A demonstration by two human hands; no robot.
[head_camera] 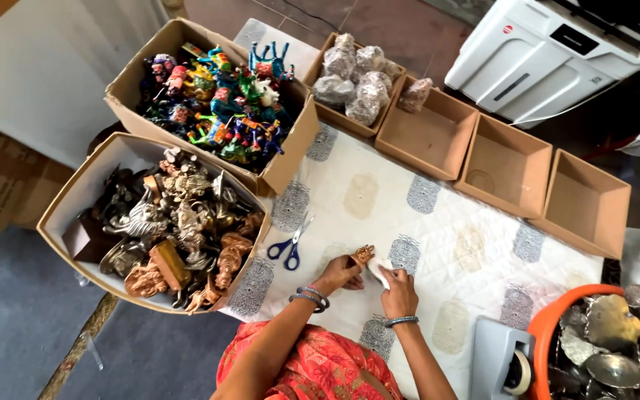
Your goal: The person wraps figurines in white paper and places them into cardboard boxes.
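Observation:
My left hand (339,272) grips a small copper-coloured figurine (363,256) just above the patterned white cloth (438,222). My right hand (398,290) presses a white piece of wrapping (378,271) against the figurine's lower part. Both hands meet at the cloth's near edge, with bangles on both wrists. Blue-handled scissors (289,247) lie on the cloth just left of my left hand.
A box of metal figurines (172,230) stands at the left, a box of painted colourful figures (220,96) behind it. Several brown trays line the far edge: one with wrapped bundles (355,78), others bare (505,167). A tape dispenser (501,363) and orange tub of metal pieces (609,344) sit right.

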